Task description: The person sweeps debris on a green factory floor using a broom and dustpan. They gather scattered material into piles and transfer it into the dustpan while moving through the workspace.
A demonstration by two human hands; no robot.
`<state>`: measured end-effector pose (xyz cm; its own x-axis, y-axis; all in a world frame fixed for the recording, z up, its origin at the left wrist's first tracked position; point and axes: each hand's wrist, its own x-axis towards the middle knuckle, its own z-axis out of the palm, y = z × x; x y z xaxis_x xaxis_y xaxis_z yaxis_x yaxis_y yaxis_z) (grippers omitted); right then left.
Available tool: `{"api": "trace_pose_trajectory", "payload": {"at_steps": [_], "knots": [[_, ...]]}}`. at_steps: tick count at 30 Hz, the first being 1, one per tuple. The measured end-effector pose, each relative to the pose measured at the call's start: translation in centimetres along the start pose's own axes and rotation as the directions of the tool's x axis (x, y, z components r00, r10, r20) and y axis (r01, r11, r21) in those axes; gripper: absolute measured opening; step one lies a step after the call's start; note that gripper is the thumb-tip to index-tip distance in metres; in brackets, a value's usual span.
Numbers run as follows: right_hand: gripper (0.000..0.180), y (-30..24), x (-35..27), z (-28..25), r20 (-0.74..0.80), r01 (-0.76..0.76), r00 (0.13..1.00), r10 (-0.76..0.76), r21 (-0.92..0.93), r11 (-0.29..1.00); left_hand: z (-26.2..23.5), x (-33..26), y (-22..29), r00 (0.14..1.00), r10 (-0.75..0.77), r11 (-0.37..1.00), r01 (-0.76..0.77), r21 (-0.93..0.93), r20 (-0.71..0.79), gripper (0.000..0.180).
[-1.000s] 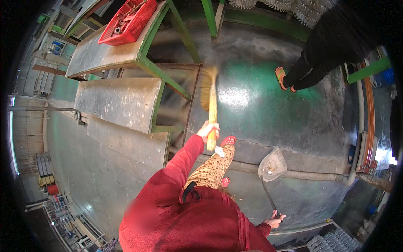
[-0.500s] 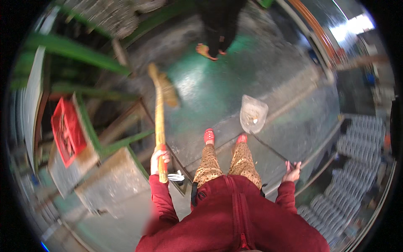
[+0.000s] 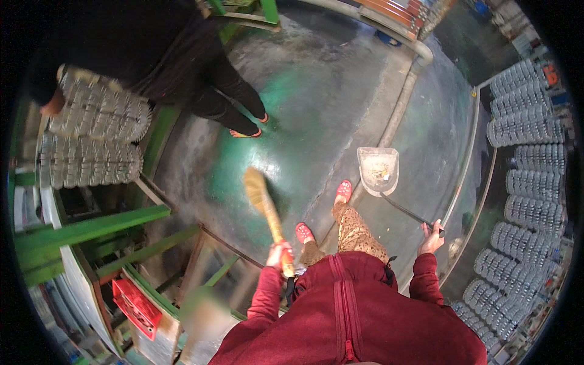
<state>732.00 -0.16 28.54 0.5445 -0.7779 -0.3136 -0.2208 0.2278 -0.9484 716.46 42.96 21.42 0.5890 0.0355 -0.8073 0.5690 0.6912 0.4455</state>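
Note:
My left hand (image 3: 279, 255) is closed around the handle of a yellowish broom (image 3: 272, 220). The broom's brush end points away from me, over the greenish floor ahead of my feet. On the right, my right hand (image 3: 431, 239) grips the thin dark handle of a long-handled dustpan (image 3: 367, 163). Its pale, scuffed pan sits just beyond my red shoes, beside a floor pipe. Some small debris (image 3: 384, 175) lies in the pan. I cannot tell whether the bristles touch the floor.
A person in dark clothes (image 3: 225, 91) stands ahead at the left, one hand near stacked ribbed metal parts (image 3: 97, 161). Green framing (image 3: 103, 228) and a red crate (image 3: 137, 307) line my left. More ribbed parts (image 3: 528, 213) stand in rows at the right. A pipe (image 3: 401, 109) runs along the floor.
The view has turned left, bringing more of the person into sight. One of my feet has stepped forward. The broom has swung nearer my body's middle; both hands keep their grips.

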Motion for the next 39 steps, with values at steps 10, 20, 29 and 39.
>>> {"api": "trace_pose_trajectory", "payload": {"at_steps": [10, 20, 29, 39], "knots": [[0.023, -2.1, 10.3, 2.6, -0.103, -0.030, 0.994, 0.031, 0.019, 0.999, 20.4, 13.6, 14.4, 0.838, -0.175, 0.581, 0.511, -0.633, 0.517, 0.009], [0.022, -3.7, 13.0, 12.3, -0.058, -0.005, 0.998, 0.007, 0.035, 0.999, 26.7, 18.8, 28.1, 0.972, 0.128, 0.920, -0.043, -0.389, 0.196, 0.018], [0.023, -1.8, 15.4, 28.5, -0.115, -0.097, 0.988, 0.101, 0.044, 0.994, 25.5, 40.1, 47.2, 0.908, 0.412, 0.885, -0.418, -0.206, -0.073, 0.012], [0.022, -4.7, 16.5, 43.8, -0.177, -0.105, 0.979, 0.098, -0.026, 0.994, 23.6, 65.3, 63.1, 0.892, 0.392, 0.920, -0.385, 0.077, -0.227, 0.013]]}}
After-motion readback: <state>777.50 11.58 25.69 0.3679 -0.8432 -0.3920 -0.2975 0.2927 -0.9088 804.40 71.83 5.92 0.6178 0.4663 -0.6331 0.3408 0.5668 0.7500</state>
